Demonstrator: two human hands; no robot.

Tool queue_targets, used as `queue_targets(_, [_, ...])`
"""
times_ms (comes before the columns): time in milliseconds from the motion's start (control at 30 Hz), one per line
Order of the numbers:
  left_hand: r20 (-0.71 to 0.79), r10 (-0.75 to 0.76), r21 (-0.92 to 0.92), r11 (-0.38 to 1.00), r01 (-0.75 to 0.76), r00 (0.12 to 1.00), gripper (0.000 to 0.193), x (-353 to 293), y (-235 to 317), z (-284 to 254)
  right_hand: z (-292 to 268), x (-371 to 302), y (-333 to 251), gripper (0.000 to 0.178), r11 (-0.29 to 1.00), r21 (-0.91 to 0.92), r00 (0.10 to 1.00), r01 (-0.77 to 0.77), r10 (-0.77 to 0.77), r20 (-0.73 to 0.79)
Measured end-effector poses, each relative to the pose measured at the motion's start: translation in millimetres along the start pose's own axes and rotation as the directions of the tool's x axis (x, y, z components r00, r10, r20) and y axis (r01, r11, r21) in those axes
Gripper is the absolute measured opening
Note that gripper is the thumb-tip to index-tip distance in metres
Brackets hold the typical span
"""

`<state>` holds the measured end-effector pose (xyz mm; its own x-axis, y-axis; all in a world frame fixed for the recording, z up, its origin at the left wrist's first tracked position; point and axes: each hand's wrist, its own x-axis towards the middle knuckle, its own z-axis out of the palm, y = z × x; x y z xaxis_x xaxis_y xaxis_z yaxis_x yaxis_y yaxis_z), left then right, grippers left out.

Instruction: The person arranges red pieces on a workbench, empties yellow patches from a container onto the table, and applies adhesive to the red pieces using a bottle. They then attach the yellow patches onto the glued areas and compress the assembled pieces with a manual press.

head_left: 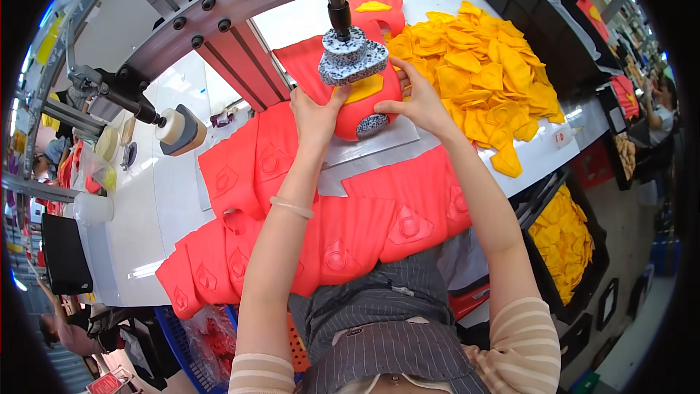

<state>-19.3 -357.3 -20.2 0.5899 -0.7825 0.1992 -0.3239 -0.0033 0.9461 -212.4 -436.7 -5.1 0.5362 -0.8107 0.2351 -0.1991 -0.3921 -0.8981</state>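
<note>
Both hands work at a red soft molded piece (355,118), stretched over a speckled form (372,125) whose rounded end shows at the near side. A yellow patch (364,89) lies on top of the red piece. My left hand (315,118) grips the left side, its thumb beside the patch and its other fingers mostly hidden. My right hand (419,100) holds the right side, thumb near the front edge and fingers on the far side. Just above the patch hangs a speckled press pad (354,58) on a metal rod (337,7).
Red molded pieces (335,252) overlap along the table's near edge. A heap of yellow patches (477,66) lies at the right, with more in a black crate (561,241) below. Left stands another pad (182,131) on an arm. A metal frame (211,18) crosses overhead.
</note>
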Motion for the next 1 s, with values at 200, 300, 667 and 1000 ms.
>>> queue_targets(200, [0.054, 0.047, 0.032, 0.998, -0.049, 0.997, 0.070, -1, -4, 1, 5, -14, 4, 0.091, 0.998, -0.059, 0.998, 0.000, -0.003, -0.063])
queue_targets(300, [0.054, 0.048, 0.038, 0.998, -0.051, 0.997, 0.049, 9, -15, -2, 9, -14, -5, 0.092, 0.956, -0.290, 0.996, -0.035, 0.011, -0.086])
queue_targets(667, [-0.080, 0.135, 0.191, 0.975, -0.118, 0.988, 0.080, -9, 9, 9, -44, 83, -180, 0.037, 0.737, 0.115, 0.650, 0.666, -0.499, -0.573])
queue_targets(1000, [0.035, 0.187, -0.176, 0.968, -0.178, 0.982, 0.055, 2, 36, -17, -3, 11, -253, 0.049, 0.583, -0.420, 0.492, 0.695, -0.812, -0.313])
